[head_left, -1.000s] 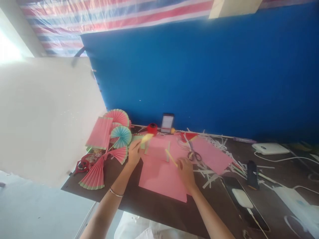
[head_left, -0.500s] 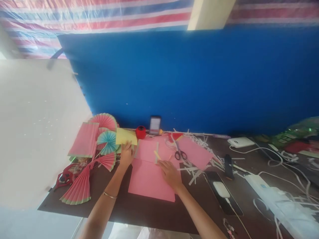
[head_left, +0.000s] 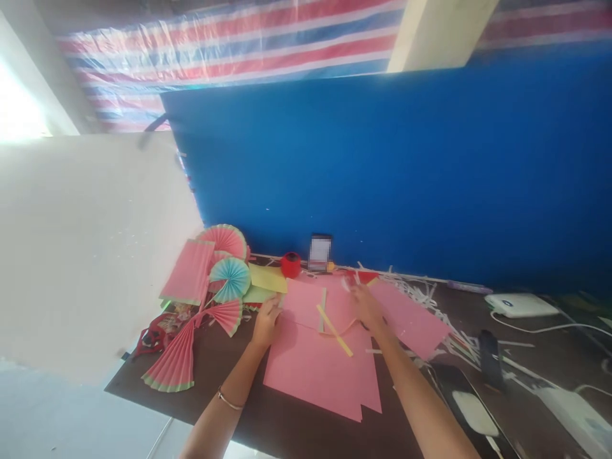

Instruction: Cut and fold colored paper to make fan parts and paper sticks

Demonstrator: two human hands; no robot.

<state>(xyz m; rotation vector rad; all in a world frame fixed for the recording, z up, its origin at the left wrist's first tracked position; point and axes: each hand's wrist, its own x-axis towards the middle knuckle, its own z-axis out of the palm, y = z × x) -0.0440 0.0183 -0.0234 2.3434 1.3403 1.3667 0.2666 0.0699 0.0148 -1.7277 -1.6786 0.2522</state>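
My left hand (head_left: 266, 324) rests at the left edge of the pink paper sheets (head_left: 315, 376), fingers lying loosely with nothing seen in them. A smaller pink piece with a pale green strip (head_left: 323, 309) along its right side lies on top. Across it slants a narrow yellow strip (head_left: 335, 330). My right hand (head_left: 368, 309) reaches beyond the sheets, fingertips beside a whitish, blurred item (head_left: 347, 283). It covers the spot where the scissors lay, and its grip is hidden. Yellow paper (head_left: 268, 278) and green paper (head_left: 255, 294) lie beyond my left hand.
Folded pink fans (head_left: 174, 354) and a blue fan (head_left: 230, 279) crowd the left. A red tape dispenser (head_left: 290, 264) and a small screen (head_left: 320, 252) stand at the back. Rightward are another pink sheet (head_left: 411, 319), white paper scraps, a phone (head_left: 459, 389) and a power bank (head_left: 521, 305).
My right hand has left the yellow strip and moved away from me to the right, over the scissors. The strip now lies loose and aslant. My left hand has drawn back from the yellow paper.
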